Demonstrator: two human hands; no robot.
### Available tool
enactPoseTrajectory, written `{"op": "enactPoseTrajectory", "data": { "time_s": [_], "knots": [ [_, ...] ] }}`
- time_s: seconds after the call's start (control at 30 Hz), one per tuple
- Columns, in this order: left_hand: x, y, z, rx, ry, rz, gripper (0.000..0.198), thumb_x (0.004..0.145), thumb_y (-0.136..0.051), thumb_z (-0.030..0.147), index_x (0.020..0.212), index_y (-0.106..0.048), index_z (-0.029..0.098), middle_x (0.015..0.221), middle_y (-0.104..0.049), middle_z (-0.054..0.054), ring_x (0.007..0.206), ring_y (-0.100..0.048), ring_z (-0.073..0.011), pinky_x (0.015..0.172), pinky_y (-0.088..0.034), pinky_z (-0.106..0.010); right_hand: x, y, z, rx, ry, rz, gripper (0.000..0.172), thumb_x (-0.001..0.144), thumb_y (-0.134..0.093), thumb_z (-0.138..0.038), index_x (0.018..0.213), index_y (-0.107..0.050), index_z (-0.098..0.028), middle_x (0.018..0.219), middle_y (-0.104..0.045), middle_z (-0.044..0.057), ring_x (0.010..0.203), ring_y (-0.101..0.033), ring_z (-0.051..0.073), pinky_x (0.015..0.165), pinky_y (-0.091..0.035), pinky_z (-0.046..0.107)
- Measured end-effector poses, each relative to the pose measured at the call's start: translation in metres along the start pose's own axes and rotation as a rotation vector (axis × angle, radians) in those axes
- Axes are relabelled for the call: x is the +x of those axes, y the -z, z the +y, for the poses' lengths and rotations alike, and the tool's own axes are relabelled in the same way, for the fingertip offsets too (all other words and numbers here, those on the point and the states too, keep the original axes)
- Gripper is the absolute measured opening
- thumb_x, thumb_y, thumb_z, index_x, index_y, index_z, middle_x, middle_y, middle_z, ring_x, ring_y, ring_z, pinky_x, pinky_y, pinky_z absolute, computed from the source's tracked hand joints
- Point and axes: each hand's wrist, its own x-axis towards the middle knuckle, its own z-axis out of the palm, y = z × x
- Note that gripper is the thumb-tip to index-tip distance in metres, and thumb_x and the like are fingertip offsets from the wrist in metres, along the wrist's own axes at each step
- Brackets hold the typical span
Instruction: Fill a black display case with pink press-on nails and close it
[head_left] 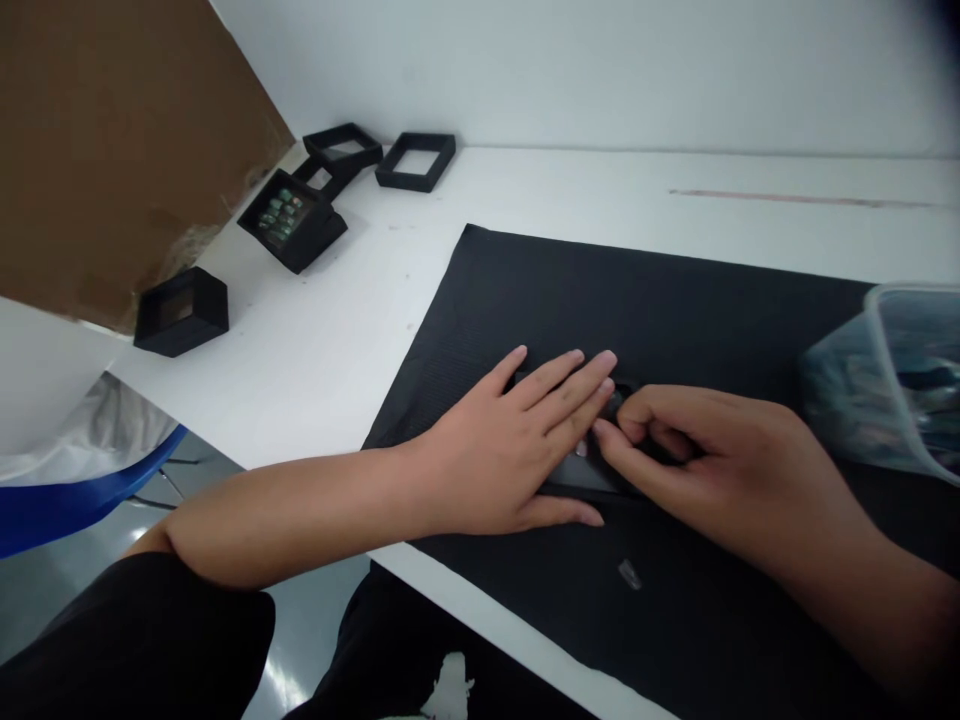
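My left hand lies flat with its fingers stretched out, covering most of a dark, flat item on the black mat. Close against its fingertips, my right hand has thumb and forefinger curled toward each other at the item's right end. What sits between those fingers is hidden. Small shiny bits show in the gap between both hands, too small to name. Nearer to me on the mat rests a small clear piece.
A clear plastic tub of small wrapped pieces stands at right. On the white table, several black frame-like boxes lie at back left: one with greenish pieces, an open-centred one, another near the left edge. A brown board rises behind.
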Motion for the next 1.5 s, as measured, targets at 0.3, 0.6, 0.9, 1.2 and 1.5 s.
{"op": "enactPoseTrajectory", "data": {
  "time_s": [0.3, 0.6, 0.9, 1.2, 1.5],
  "knots": [
    [0.002, 0.004, -0.01, -0.033, -0.012, 0.027, 0.087, 0.098, -0.038, 0.069, 0.159, -0.025, 0.01, 0.17, -0.021, -0.009, 0.148, -0.036, -0.0292, 0.114, -0.04, -0.044, -0.001, 0.002, 0.01, 0.089, 0.027, -0.027, 0.024, 0.094, -0.056, -0.039, 0.078, -0.059, -0.022, 0.054, -0.046, -0.008, 0.043, -0.042, 0.006, 0.047, -0.036, 0.022],
    [0.007, 0.007, -0.045, -0.016, 0.357, -0.051, 0.088, 0.099, -0.037, 0.067, 0.16, -0.019, 0.008, 0.17, -0.011, -0.012, 0.159, -0.015, -0.0329, 0.129, -0.018, -0.053, -0.003, 0.001, 0.012, 0.125, -0.049, -0.083, 0.02, 0.095, -0.057, -0.041, 0.104, -0.066, -0.025, 0.06, -0.055, -0.006, 0.048, -0.053, 0.01, 0.052, -0.044, 0.025],
    [-0.003, 0.023, -0.067, 0.088, 0.722, -0.218, 0.066, 0.106, -0.028, 0.038, 0.157, -0.023, -0.003, 0.168, -0.014, -0.021, 0.158, -0.017, -0.0319, 0.128, -0.023, -0.049, -0.002, -0.002, 0.015, 0.046, -0.001, -0.075, 0.025, 0.095, -0.057, -0.043, 0.104, -0.071, -0.025, 0.066, -0.064, -0.003, 0.055, -0.061, 0.012, 0.053, -0.047, 0.026],
    [-0.006, 0.026, -0.083, 0.06, 0.815, -0.199, 0.059, 0.105, -0.031, 0.028, 0.158, -0.023, 0.002, 0.164, -0.027, -0.023, 0.153, -0.032, -0.0346, 0.115, -0.04, -0.052, 0.0, -0.002, 0.015, -0.02, 0.05, -0.068, 0.025, 0.094, -0.056, -0.044, 0.098, -0.073, -0.026, 0.077, -0.073, 0.001, 0.065, -0.069, 0.017, 0.057, -0.051, 0.029],
    [-0.004, 0.029, -0.082, 0.013, 0.874, -0.05, 0.037, 0.101, -0.046, 0.034, 0.133, -0.053, 0.015, 0.142, -0.059, -0.016, 0.127, -0.055, -0.0335, 0.096, -0.053, -0.046, 0.002, -0.002, 0.013, -0.012, 0.055, -0.082, 0.027, 0.095, -0.054, -0.043, 0.098, -0.074, -0.025, 0.072, -0.071, 0.001, 0.062, -0.068, 0.016, 0.056, -0.051, 0.029]
  ]
}}
